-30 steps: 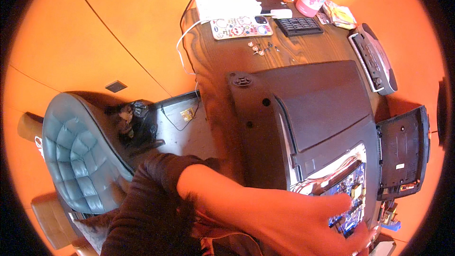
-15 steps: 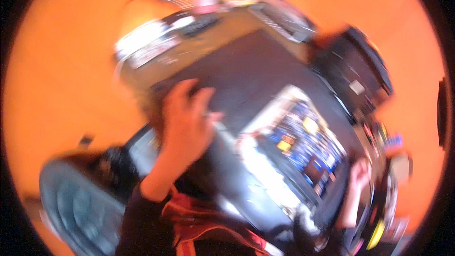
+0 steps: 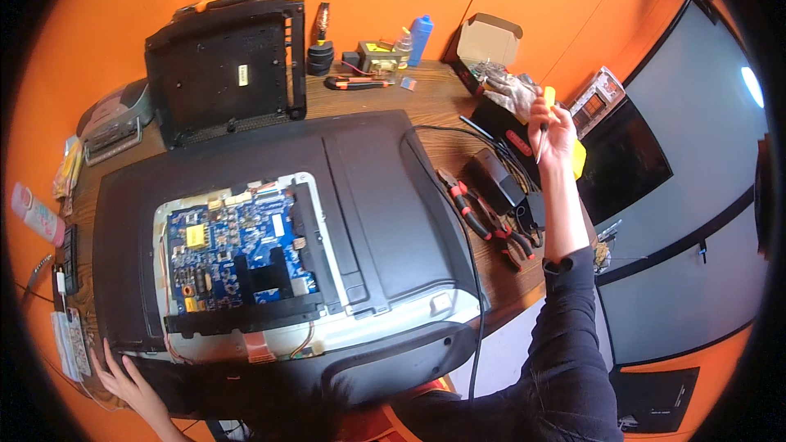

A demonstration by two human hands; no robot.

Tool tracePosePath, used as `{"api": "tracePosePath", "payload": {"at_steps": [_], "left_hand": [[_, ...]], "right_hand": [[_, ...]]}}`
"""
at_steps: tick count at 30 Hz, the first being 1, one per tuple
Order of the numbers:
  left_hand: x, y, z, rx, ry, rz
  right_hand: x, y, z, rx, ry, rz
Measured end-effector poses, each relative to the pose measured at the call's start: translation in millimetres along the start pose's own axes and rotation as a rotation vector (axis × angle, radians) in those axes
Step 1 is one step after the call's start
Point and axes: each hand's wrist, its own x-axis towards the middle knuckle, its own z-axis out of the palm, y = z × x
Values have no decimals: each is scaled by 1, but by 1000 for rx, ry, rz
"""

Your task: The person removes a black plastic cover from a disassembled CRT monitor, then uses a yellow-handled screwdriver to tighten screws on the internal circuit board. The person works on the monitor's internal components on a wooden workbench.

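Observation:
A large black flat-screen set [image 3: 385,196] lies on its front on the table, its back facing up. Through an opening in the back shows a blue circuit board [image 3: 237,254] with yellow parts and black tape strips, framed by white metal. My left hand [image 3: 127,385] touches the near left corner of the set, fingers spread. Raised over the right side of the table, my right hand [image 3: 558,135] is closed around a screwdriver [image 3: 548,98] with a yellow handle. Its thin shaft sticks out below the hand.
Red-and-black pliers [image 3: 467,209] and cables lie right of the set. Behind stand a black plastic cover [image 3: 233,74], a blue bottle [image 3: 420,39] and an open cardboard box [image 3: 487,41]. A pink-and-white bottle [image 3: 39,214] is at far left. A black cord [image 3: 473,278] crosses the set's right edge.
The view has swung to the right and sharpened. My left hand has come down onto the set's corner. My right hand has risen away from the set and now visibly holds the screwdriver.

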Motion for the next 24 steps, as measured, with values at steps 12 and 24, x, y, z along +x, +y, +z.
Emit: {"api": "tracePosePath", "payload": {"at_steps": [12,24], "left_hand": [[1,-11,-3,104,-133,51],[1,-4,-15,110,-242,1]], "right_hand": [[116,57,-33,-2582,31,-7],[242,41,-165,-2394,686,-312]]}}
